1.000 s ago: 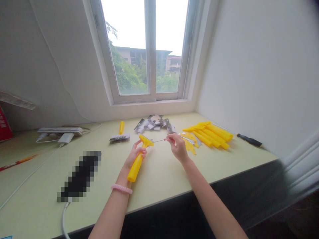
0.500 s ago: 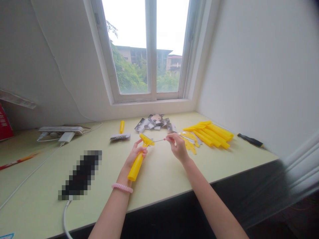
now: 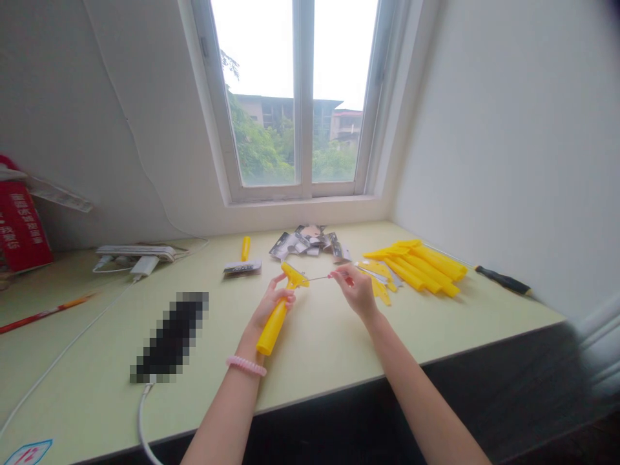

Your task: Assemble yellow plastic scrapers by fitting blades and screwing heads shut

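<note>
My left hand (image 3: 268,309) is wrapped round a yellow scraper handle (image 3: 272,330), which tilts with its wide T-shaped head away from me. My right hand (image 3: 359,292) pinches a thin screwdriver (image 3: 320,278); a bit of red shows at its grip, the rest hidden by the fingers. The screwdriver's shaft points left, its tip at the right side of the scraper's head. Just beyond my right hand lie flat yellow pieces (image 3: 382,294) and grey ones. A scraper (image 3: 246,249) with a dark-printed piece across its head rests beyond my left hand.
Small printed packets (image 3: 310,243) are heaped below the window. Several yellow handles (image 3: 421,271) are piled at the right, beside a long black-handled screwdriver (image 3: 504,280). At the left are a power strip (image 3: 130,253), a pixelated dark object (image 3: 172,336) with a white cable, and a red box (image 3: 23,226).
The view has turned slightly left, so everything sits farther right in the picture. Both hands keep their holds, with the screwdriver still at the scraper's head; the right-hand fingers have shifted slightly.
</note>
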{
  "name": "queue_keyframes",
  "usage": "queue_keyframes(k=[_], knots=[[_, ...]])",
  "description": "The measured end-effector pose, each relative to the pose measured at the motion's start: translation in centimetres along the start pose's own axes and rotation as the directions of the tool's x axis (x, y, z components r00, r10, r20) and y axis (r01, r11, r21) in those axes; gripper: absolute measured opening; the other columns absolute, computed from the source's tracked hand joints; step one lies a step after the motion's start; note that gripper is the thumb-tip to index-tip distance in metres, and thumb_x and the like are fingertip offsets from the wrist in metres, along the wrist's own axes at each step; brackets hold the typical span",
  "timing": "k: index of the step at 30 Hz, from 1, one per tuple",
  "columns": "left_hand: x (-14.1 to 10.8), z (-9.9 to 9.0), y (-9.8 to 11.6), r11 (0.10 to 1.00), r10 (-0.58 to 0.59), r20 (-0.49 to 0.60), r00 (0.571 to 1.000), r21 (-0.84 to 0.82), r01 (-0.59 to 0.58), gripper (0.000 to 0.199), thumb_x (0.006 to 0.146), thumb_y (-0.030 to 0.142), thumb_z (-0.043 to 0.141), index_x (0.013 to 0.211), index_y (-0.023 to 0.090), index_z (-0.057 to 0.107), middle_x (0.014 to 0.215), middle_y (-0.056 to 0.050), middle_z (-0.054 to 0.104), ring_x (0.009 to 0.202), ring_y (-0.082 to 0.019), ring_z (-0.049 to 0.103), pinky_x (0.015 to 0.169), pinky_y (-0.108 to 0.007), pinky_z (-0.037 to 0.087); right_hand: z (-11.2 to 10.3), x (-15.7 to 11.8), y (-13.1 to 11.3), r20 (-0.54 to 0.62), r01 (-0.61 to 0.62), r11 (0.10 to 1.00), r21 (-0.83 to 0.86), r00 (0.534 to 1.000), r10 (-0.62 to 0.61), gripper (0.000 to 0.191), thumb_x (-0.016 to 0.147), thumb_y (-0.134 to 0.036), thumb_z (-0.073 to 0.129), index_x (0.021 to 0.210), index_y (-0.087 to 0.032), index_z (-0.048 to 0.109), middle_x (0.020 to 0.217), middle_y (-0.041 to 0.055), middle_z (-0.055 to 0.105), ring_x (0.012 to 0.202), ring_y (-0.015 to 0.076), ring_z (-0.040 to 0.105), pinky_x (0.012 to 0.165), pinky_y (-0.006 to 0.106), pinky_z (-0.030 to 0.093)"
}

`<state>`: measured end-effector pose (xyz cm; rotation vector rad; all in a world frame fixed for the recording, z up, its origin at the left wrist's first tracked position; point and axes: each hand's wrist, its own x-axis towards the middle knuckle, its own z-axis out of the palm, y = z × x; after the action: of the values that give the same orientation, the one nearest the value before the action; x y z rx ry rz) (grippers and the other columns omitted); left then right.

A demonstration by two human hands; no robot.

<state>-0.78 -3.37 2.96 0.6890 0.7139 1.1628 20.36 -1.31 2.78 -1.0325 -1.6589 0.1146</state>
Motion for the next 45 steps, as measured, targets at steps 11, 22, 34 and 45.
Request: queue_keyframes(k=[11,22,34,45], knots=[[0.06,0.1,-0.05,1.0,-0.005,-0.014,1.0,0.027,0.005,0.061,0.065,0.003,0.056,0.117,0.025,0.034,0.077,-0.001,0.052,0.047,-0.002,0.046,0.043,-0.011,0.033,0.06,-0.04,-0.34,0.016,0.096,0.995,-0.018,0.995,-0.096,0.024,0.089,-0.027,0.034,0.097,-0.019,0.056,0.086,0.0058,0.06,0.082,0.0173,0.055,0.074,0.03,0.043],[0.27,-0.18,-0.06,0.997,-0.019,0.009,1.0,0.072,0.018,0.063,0.064,0.003,0.056,0.118,0.025,0.032,0.071,0.002,0.05,0.046,-0.002,0.044,0.042,-0.011,0.032,0.18,-0.4,-0.32,0.076,-0.059,0.996,-0.062,0.995,0.063,0.014,0.087,-0.03,0.035,0.084,-0.021,0.045,0.059,-0.0038,0.05,0.05,0.0124,0.048,0.05,0.023,0.035],[0.28,-0.06,-0.1,0.995,-0.008,0.006,1.0,0.1,0.007,0.065,0.06,0.004,0.058,0.117,0.024,0.032,0.069,0.002,0.051,0.047,-0.004,0.046,0.043,-0.012,0.031,0.54,-0.36,-0.21,0.035,-0.136,0.991,-0.011,0.99,0.136,0.018,0.086,-0.037,0.041,0.078,-0.022,0.043,0.052,-0.0055,0.047,0.044,0.0112,0.042,0.047,0.022,0.033],[-0.05,0.18,0.01,0.995,-0.005,-0.001,1.0,0.103,0.005,0.063,0.06,0.005,0.06,0.115,0.024,0.035,0.074,0.001,0.052,0.047,-0.003,0.046,0.042,-0.013,0.031,0.32,-0.19,-0.47,0.009,-0.069,0.997,0.044,0.998,0.068,0.014,0.085,-0.033,0.04,0.081,-0.021,0.047,0.066,-0.0005,0.055,0.057,0.0132,0.05,0.056,0.024,0.041]])
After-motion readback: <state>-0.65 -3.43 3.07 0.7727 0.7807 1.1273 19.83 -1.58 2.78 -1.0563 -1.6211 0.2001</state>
